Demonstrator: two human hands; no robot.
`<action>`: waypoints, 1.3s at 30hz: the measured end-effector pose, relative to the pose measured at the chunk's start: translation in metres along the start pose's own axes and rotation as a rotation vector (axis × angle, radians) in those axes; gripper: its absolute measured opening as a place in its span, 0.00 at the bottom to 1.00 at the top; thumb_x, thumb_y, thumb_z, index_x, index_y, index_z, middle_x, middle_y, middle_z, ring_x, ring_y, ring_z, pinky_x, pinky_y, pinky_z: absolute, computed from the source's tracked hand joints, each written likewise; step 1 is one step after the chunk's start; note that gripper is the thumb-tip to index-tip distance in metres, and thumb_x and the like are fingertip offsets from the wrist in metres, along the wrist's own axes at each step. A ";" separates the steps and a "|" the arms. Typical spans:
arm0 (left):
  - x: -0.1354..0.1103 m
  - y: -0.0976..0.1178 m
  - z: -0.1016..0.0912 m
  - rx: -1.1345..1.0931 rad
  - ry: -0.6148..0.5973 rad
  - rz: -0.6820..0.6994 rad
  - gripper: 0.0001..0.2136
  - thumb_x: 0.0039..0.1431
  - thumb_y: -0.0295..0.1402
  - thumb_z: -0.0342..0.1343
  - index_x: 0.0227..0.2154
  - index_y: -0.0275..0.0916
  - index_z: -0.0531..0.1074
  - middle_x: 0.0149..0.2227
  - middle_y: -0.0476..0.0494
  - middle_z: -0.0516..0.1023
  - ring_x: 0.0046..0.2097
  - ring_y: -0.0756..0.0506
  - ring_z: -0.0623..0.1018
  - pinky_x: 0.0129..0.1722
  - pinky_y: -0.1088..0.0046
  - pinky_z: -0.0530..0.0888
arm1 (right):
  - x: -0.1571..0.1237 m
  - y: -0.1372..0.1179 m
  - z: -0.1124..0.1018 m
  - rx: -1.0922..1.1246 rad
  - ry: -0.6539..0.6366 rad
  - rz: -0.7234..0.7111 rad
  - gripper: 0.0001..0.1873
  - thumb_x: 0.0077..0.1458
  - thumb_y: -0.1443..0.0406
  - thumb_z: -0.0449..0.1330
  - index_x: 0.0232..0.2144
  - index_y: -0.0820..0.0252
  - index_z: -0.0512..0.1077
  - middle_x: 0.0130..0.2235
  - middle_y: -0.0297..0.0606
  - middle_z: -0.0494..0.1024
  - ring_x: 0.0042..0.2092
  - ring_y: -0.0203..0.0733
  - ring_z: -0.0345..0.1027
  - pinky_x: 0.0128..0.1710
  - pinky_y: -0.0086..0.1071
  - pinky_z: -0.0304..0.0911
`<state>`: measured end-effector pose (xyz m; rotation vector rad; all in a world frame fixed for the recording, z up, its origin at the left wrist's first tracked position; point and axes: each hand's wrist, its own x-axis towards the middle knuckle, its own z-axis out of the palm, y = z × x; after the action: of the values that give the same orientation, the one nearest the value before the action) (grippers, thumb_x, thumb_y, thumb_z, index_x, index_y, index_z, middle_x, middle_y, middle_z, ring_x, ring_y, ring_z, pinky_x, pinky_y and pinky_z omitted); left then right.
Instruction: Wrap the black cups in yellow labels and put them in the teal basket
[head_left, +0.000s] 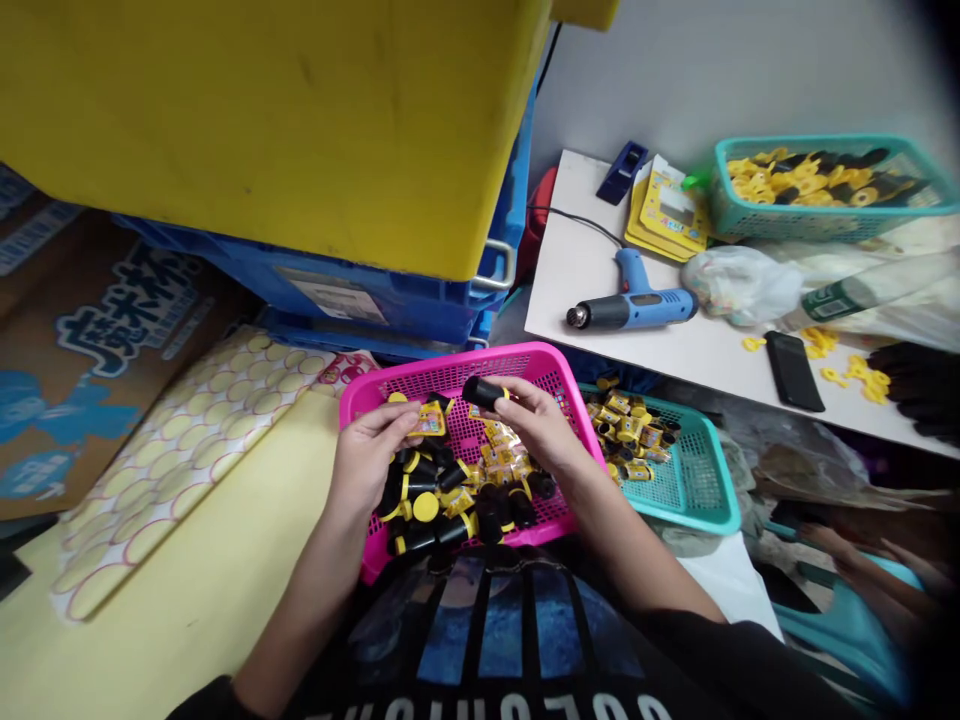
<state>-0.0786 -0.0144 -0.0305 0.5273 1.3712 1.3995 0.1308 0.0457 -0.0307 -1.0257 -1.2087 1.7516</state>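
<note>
A pink basket point(450, 365) rests on my lap and holds several black cylinders with yellow caps point(431, 500) and small yellow labels. Over it, my left hand point(367, 455) pinches a yellow label point(429, 420) between thumb and fingers. My right hand point(536, 420) grips one black cylinder point(484, 391) by its end, holding it level above the basket. The two hands are close together, the label just left of the cylinder.
A teal basket point(694, 490) of labelled pieces sits to my right. The white table point(585, 270) carries a blue heat gun point(634, 305), a black phone point(793, 370), yellow cards point(667, 215), a plastic bag and another teal basket point(825, 185). Yellow and blue crates point(300, 150) stand ahead.
</note>
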 end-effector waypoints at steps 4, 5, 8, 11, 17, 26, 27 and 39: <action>-0.001 0.001 0.006 -0.084 -0.025 0.095 0.09 0.41 0.35 0.72 0.27 0.41 0.82 0.44 0.44 0.81 0.47 0.46 0.79 0.44 0.73 0.77 | -0.001 -0.017 0.001 0.055 -0.068 -0.029 0.20 0.44 0.60 0.71 0.41 0.52 0.75 0.41 0.33 0.78 0.41 0.37 0.72 0.46 0.35 0.67; -0.002 0.001 0.008 -0.127 -0.032 0.092 0.09 0.40 0.35 0.72 0.27 0.41 0.82 0.44 0.44 0.81 0.46 0.46 0.79 0.43 0.73 0.77 | -0.001 -0.020 0.003 0.053 -0.081 -0.034 0.19 0.44 0.60 0.71 0.40 0.52 0.75 0.39 0.32 0.78 0.40 0.36 0.71 0.44 0.34 0.67; -0.003 0.004 0.011 -0.231 -0.053 0.075 0.09 0.39 0.35 0.73 0.25 0.43 0.81 0.42 0.46 0.82 0.43 0.47 0.80 0.41 0.73 0.78 | -0.001 -0.023 0.008 0.011 -0.131 -0.028 0.17 0.44 0.59 0.71 0.38 0.54 0.75 0.36 0.32 0.77 0.37 0.35 0.70 0.41 0.33 0.67; -0.005 0.005 0.013 -0.260 -0.082 0.096 0.08 0.39 0.35 0.73 0.25 0.44 0.81 0.41 0.47 0.82 0.41 0.48 0.80 0.38 0.73 0.79 | 0.000 -0.025 0.009 -0.021 -0.170 0.002 0.17 0.44 0.58 0.71 0.37 0.55 0.75 0.36 0.33 0.77 0.36 0.35 0.69 0.38 0.32 0.66; -0.008 0.006 0.014 -0.161 -0.193 0.256 0.06 0.41 0.32 0.72 0.25 0.45 0.82 0.41 0.46 0.81 0.43 0.47 0.80 0.40 0.73 0.79 | -0.001 -0.023 0.004 -0.015 -0.222 0.059 0.17 0.44 0.62 0.71 0.38 0.56 0.75 0.33 0.31 0.75 0.33 0.33 0.68 0.36 0.31 0.65; -0.014 0.015 0.017 0.188 -0.262 0.242 0.15 0.44 0.32 0.69 0.38 0.43 0.80 0.44 0.42 0.81 0.47 0.42 0.79 0.46 0.65 0.78 | -0.006 -0.014 0.018 -0.008 -0.099 -0.088 0.23 0.41 0.63 0.72 0.40 0.55 0.71 0.40 0.34 0.75 0.41 0.37 0.70 0.48 0.38 0.66; -0.016 0.018 0.018 0.244 -0.259 0.261 0.16 0.43 0.32 0.69 0.39 0.43 0.79 0.44 0.42 0.81 0.46 0.42 0.79 0.46 0.65 0.77 | -0.007 -0.012 0.021 -0.006 -0.079 -0.100 0.25 0.40 0.62 0.73 0.40 0.55 0.70 0.41 0.35 0.75 0.42 0.38 0.70 0.49 0.38 0.66; -0.027 0.019 0.031 0.242 -0.281 0.120 0.15 0.34 0.30 0.72 0.31 0.41 0.80 0.33 0.47 0.82 0.34 0.46 0.80 0.36 0.71 0.78 | -0.018 0.001 0.035 0.301 -0.241 0.047 0.27 0.48 0.45 0.65 0.45 0.54 0.71 0.45 0.40 0.74 0.46 0.44 0.70 0.46 0.39 0.65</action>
<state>-0.0496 -0.0204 0.0034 0.9422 1.3010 1.2051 0.1056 0.0173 -0.0202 -0.6870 -1.0254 2.0643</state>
